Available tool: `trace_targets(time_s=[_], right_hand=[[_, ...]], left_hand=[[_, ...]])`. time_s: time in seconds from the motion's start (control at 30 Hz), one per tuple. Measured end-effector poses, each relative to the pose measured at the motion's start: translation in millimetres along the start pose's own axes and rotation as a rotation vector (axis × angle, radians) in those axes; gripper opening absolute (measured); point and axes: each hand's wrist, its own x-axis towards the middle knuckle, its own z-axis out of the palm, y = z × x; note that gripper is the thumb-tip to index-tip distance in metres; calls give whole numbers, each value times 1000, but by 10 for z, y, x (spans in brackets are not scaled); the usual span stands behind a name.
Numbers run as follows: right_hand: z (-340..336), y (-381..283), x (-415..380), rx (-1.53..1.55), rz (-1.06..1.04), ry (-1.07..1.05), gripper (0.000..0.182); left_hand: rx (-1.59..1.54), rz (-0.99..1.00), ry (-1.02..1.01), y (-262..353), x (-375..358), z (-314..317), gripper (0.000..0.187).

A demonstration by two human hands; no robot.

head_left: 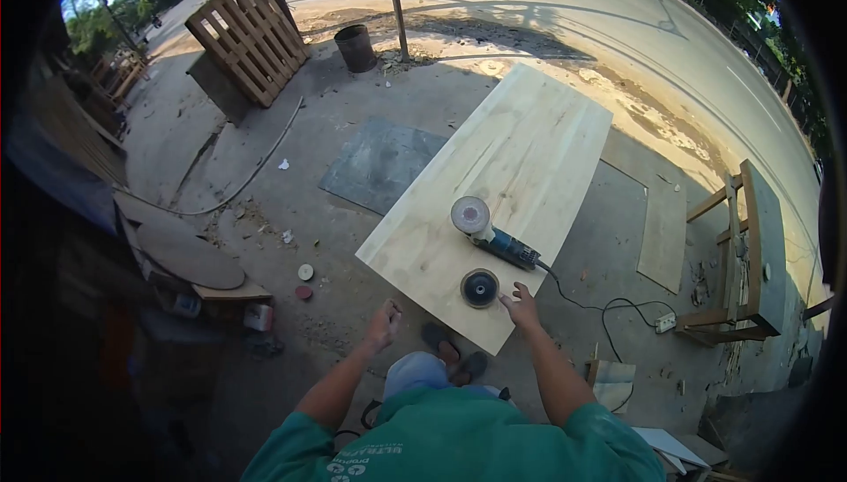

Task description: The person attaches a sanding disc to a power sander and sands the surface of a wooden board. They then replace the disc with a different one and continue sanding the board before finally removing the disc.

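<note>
A large pale wooden board (494, 173) lies in front of me. On it rests a teal angle grinder (503, 242) with a round disc facing up and a black cord at its rear. Nearer to me on the board is a round black pad (479, 289). My right hand (520, 307) is just right of this pad at the board's near edge, fingers apart and holding nothing I can see. My left hand (383, 325) hangs left of the board's near corner, its fingers curled; what is in them, if anything, is too small to make out.
Two small discs, one white (305, 270) and one red (303, 292), lie on the ground at left. A wooden-framed table (763, 248) stands at right near a power socket (665, 323). Farther off are a pallet (247, 38), a metal bucket (356, 48) and a pole (396, 7).
</note>
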Motion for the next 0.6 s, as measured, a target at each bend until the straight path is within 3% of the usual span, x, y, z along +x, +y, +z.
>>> trace_targets(time_s=[0.07,0.23,0.4,0.5,0.6], right_hand=[[-114,-122,191,-57,4,11,68],[-223,-722,833,-70,-281,35,53],[-161,-1393,1348,-90,-380,-65,43],[-102,-1416,1448,-104,-452,-158,33],[-69,-1281,1418,-150,-555,-259,29]], left_hand=[[50,-37,78,48,191,48,15],[-20,-40,117,-141,712,363,29],[-173,37,151,318,907,556,35],[-266,-47,191,175,861,794,29],[-328,-184,373,244,626,982,19]])
